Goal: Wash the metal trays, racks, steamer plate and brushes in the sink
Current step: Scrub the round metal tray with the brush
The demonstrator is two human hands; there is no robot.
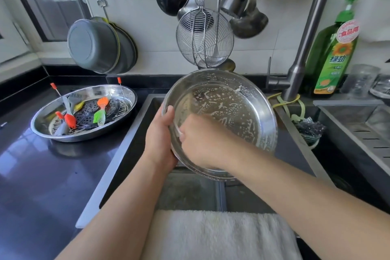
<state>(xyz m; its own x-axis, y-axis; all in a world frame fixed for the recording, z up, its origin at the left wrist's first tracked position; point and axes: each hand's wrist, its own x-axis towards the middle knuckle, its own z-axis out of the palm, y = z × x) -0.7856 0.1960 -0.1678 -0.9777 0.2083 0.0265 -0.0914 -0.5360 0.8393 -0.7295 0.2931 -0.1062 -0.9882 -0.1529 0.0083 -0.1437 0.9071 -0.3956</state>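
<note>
A round metal tray, streaked with white suds, is tilted up over the sink. My left hand grips its left rim, thumb inside. My right hand is inside the tray with curled fingers pressed to its bottom; whatever it holds is hidden. On the black counter to the left stands a second metal tray. It holds a perforated steamer plate, a wire rack and several silicone brushes, among them an orange one, a green one and a red one.
A white towel lies over the sink's front edge. The faucet rises at the right, beside a green detergent bottle. A wire skimmer, ladles and grey pans hang on the wall. A drain basket sits at right.
</note>
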